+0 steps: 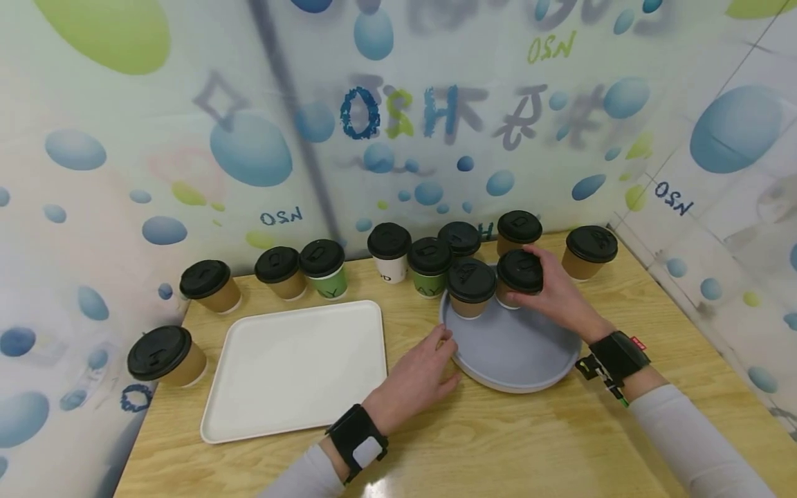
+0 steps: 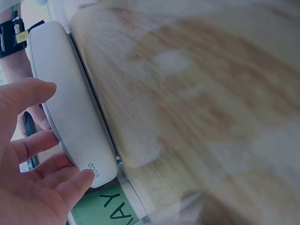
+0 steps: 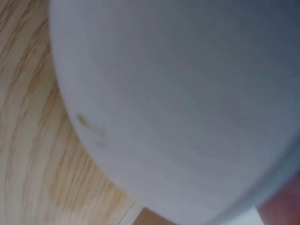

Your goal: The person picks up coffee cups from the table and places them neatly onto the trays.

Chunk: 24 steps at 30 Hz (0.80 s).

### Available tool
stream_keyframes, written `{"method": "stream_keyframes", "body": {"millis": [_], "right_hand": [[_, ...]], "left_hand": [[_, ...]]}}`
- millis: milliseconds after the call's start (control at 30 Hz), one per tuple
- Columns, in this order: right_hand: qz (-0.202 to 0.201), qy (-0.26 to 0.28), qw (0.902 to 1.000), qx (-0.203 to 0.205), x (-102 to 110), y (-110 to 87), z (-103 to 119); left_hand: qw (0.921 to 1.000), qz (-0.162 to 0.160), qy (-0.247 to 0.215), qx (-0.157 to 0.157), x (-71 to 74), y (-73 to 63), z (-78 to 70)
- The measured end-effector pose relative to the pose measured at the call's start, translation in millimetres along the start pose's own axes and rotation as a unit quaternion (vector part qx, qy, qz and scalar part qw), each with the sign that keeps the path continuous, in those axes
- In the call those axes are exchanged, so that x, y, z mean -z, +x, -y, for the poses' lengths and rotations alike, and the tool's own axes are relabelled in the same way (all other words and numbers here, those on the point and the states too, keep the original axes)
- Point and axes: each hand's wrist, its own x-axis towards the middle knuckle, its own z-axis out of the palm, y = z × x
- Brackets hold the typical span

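My right hand (image 1: 560,294) grips a brown paper cup with a black lid (image 1: 518,271) at the back of the round grey-blue tray (image 1: 517,353). Beside it on the tray stands another brown cup (image 1: 471,285), also black-lidded. My left hand (image 1: 414,380) is at the tray's left rim, fingers loosely bent. In the left wrist view, that hand's fingertips (image 2: 49,89) touch the tray's pale side wall (image 2: 77,103), with a green cup (image 2: 105,206) beyond. The right wrist view is filled mostly by the tray's blurred pale side (image 3: 164,108); the held cup cannot be made out there.
A white rectangular tray (image 1: 299,366) lies on the wooden table (image 1: 498,443) at left. Several lidded cups line the back, including a white one (image 1: 391,259) and green ones (image 1: 326,277). Brown cups stand at far left (image 1: 168,356) and far right (image 1: 588,252). A printed backdrop (image 1: 386,173) rises behind.
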Motion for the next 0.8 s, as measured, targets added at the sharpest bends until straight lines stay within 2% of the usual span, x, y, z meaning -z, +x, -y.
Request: {"method": "stream_keyframes", "body": {"millis": [200, 600, 800], "right_hand": [[0.008, -0.011, 0.9999, -0.004, 0, 0.7, 0], [0.015, -0.029, 0.9994, 0.014, -1, 1.9, -1], [0.012, 0.002, 0.9999, 0.005, 11, -11.7, -1]], "left_hand": [[1.0, -0.004, 0.003, -0.001, -0.7, -0.7, -1.0], [0.9997, -0.016, 0.01, -0.011, -1.6, -3.6, -0.9], [0.9994, -0.009, 0.023, -0.023, -2.3, -6.4, -2.6]]}}
